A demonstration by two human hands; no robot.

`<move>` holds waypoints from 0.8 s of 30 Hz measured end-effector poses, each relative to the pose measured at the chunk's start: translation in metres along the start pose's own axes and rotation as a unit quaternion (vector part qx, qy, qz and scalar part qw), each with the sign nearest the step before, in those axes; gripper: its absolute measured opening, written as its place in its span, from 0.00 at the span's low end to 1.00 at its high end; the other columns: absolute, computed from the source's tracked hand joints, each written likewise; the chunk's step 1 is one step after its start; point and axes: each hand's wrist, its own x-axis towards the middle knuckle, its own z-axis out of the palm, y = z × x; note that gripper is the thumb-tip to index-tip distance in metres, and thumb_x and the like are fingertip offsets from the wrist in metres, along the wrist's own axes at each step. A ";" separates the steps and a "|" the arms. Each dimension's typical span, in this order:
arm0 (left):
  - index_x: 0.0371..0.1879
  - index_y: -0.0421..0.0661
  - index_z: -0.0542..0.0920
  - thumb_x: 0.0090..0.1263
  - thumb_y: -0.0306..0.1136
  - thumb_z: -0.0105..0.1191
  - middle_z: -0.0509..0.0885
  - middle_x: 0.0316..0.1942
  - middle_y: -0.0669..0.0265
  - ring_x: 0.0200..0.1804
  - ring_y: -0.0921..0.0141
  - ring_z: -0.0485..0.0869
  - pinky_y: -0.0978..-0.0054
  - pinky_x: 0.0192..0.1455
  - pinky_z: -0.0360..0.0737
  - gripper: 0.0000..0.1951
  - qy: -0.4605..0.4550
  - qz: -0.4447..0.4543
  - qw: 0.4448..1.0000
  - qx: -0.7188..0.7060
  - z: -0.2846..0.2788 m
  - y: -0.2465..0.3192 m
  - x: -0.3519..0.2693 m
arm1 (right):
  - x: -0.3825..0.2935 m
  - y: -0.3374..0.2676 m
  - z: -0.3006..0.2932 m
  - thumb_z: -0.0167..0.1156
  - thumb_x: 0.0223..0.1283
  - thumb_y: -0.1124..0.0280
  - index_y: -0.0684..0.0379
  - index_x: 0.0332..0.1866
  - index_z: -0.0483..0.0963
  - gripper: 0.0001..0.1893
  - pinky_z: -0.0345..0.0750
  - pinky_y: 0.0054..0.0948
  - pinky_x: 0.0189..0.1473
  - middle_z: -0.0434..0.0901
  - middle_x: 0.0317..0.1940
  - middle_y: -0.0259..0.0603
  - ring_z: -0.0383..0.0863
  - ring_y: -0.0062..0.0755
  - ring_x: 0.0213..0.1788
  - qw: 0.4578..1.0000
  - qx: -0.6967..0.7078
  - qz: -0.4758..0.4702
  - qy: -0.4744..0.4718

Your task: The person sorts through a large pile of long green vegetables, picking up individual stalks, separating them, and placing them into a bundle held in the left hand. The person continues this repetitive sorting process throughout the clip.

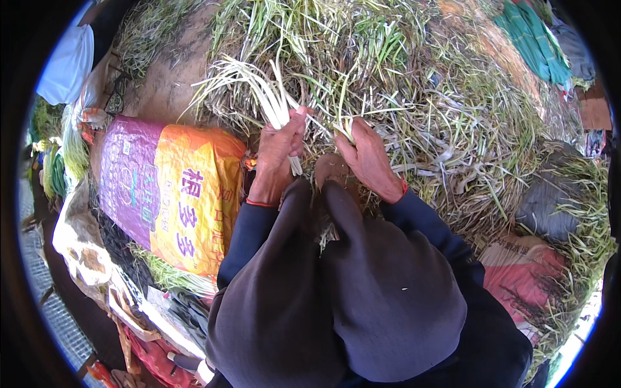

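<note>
My left hand is closed around a bunch of pale, trimmed-looking chive-like stalks. Their loose tips fan out up and to the left, and the white ends poke out below my palm. A short way to its right, my right hand pinches a few pale green leaves between thumb and fingers. Both hands are just beyond my knees, above a heap of loose green and withered leaves. My curled fingers hide part of what each hand grips.
To my left lies a purple and orange woven plastic bag bearing writing, with green stalks beside it. A red and white sack and a dark grey bundle lie at right. Green cloth sits far right.
</note>
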 end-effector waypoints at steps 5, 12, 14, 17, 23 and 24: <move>0.47 0.42 0.81 0.73 0.40 0.58 0.75 0.27 0.77 0.16 0.86 0.59 0.86 0.17 0.56 0.14 0.033 0.058 0.997 -0.028 -0.020 0.021 0.009 | -0.035 0.033 -0.029 0.59 0.62 0.73 0.67 0.42 0.72 0.09 0.73 0.41 0.41 0.74 0.36 0.50 0.75 0.52 0.39 0.994 -0.101 0.002 -0.034; 0.45 0.42 0.81 0.72 0.40 0.60 0.82 0.36 0.68 0.17 0.85 0.60 0.86 0.19 0.57 0.13 0.074 0.120 0.987 -0.073 -0.042 0.064 0.018 | -0.085 0.121 -0.113 0.64 0.55 0.72 0.65 0.40 0.71 0.12 0.74 0.46 0.41 0.73 0.36 0.50 0.77 0.53 0.39 0.942 -0.332 0.042 -0.010; 0.46 0.42 0.80 0.74 0.40 0.58 0.83 0.40 0.65 0.18 0.85 0.60 0.86 0.19 0.57 0.13 0.047 0.152 0.983 -0.092 -0.053 0.073 0.025 | -0.104 0.154 -0.143 0.65 0.55 0.70 0.66 0.41 0.71 0.14 0.75 0.45 0.39 0.75 0.37 0.50 0.78 0.53 0.38 0.927 -0.367 0.078 0.027; 0.49 0.43 0.78 0.75 0.39 0.55 0.84 0.41 0.65 0.18 0.85 0.59 0.86 0.19 0.57 0.13 0.067 0.174 0.975 -0.121 -0.068 0.093 0.021 | -0.095 0.155 -0.172 0.67 0.56 0.67 0.67 0.44 0.71 0.18 0.78 0.42 0.39 0.77 0.42 0.52 0.80 0.53 0.39 0.915 -0.309 0.258 -0.028; 0.49 0.42 0.78 0.77 0.39 0.53 0.83 0.41 0.66 0.18 0.85 0.58 0.85 0.19 0.58 0.13 0.034 0.151 0.981 -0.119 -0.050 0.084 0.021 | -0.065 0.065 -0.180 0.69 0.59 0.64 0.68 0.47 0.72 0.21 0.80 0.38 0.42 0.82 0.39 0.47 0.83 0.41 0.38 0.927 -0.332 0.080 0.152; 0.49 0.42 0.78 0.77 0.39 0.53 0.84 0.41 0.66 0.18 0.85 0.58 0.85 0.19 0.58 0.13 0.035 0.152 0.981 -0.113 -0.045 0.085 0.017 | -0.049 0.036 -0.176 0.68 0.60 0.66 0.68 0.46 0.72 0.18 0.80 0.36 0.43 0.82 0.40 0.46 0.82 0.39 0.39 0.899 -0.394 0.033 0.189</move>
